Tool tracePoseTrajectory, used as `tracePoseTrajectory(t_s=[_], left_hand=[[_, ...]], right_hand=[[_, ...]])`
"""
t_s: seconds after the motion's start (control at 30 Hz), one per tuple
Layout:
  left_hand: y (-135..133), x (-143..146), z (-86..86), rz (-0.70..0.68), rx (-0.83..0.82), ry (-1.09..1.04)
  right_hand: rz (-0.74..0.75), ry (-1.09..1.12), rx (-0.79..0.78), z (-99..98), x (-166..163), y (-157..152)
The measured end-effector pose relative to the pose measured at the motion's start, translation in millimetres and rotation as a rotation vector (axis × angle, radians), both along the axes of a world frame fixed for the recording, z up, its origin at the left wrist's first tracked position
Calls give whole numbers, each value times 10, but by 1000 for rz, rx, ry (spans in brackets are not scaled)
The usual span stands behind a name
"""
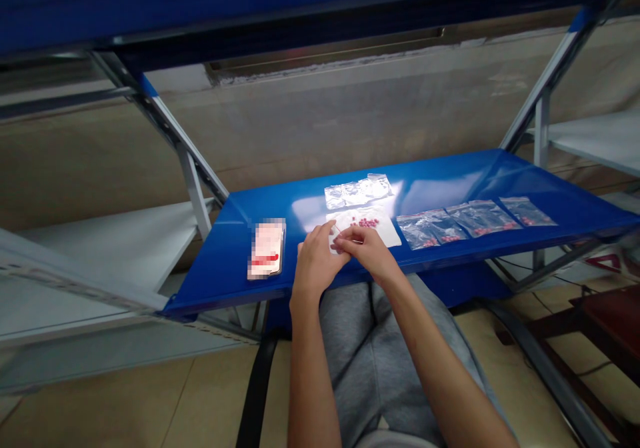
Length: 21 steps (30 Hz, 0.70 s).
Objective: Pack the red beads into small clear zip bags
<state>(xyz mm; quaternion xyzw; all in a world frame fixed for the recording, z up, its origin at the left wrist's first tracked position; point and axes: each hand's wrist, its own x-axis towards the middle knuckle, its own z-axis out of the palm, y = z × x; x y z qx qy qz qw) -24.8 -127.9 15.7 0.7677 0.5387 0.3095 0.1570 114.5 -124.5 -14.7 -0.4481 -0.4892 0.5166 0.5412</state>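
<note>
My left hand [316, 256] is closed on a small clear plastic bag [333, 238], which is partly hidden by the fingers. Close against it, my right hand [369, 247] is pinched at the bag's edge; whatever lies between its fingertips is too small to make out. Just beyond both hands, a loose group of small dark red beads [369, 223] lies on a white sheet [389, 233]. Flat clear zip bags [357, 192] rest behind the sheet, overlapping and shining in the light. To the right, several zip bags [480, 217] lie in a row with red beads inside.
A phone-like object [267, 248], its face blurred out, lies left of my hands on the blue tabletop [235, 235]. Metal posts [170, 128] and a blue upper shelf [300, 8] frame the bench. A chair armrest [255, 395] is below left.
</note>
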Motion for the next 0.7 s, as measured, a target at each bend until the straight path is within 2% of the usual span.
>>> tracePoseTrajectory(t_s=[0.3, 0.53, 0.7], left_hand=[[56, -19, -51, -51, 52, -78], [83, -48, -79, -77, 88, -107], [89, -60, -99, -83, 81, -138]], right_hand=[[24, -97, 42, -13, 22, 17], [58, 148, -108, 49, 21, -31], [81, 165, -123, 99, 67, -55]])
